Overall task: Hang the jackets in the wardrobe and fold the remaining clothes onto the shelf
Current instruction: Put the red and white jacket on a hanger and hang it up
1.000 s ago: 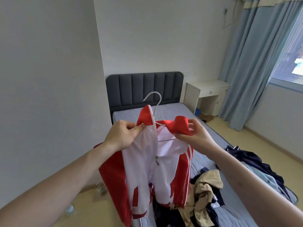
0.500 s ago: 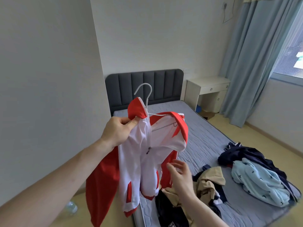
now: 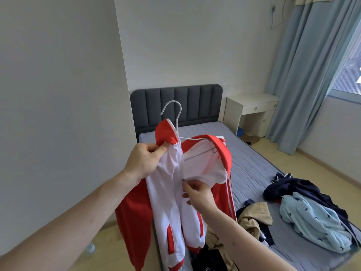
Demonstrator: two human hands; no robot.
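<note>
Your left hand (image 3: 145, 163) grips the red-and-white jacket (image 3: 175, 192) by its collar, fingers clamped on the fabric, holding it on a white hanger (image 3: 176, 122) above the bed (image 3: 254, 163). Your right hand (image 3: 197, 194) pinches the zipper pull (image 3: 183, 180) at mid-chest. Other clothes (image 3: 312, 216) lie heaped on the mattress.
</note>
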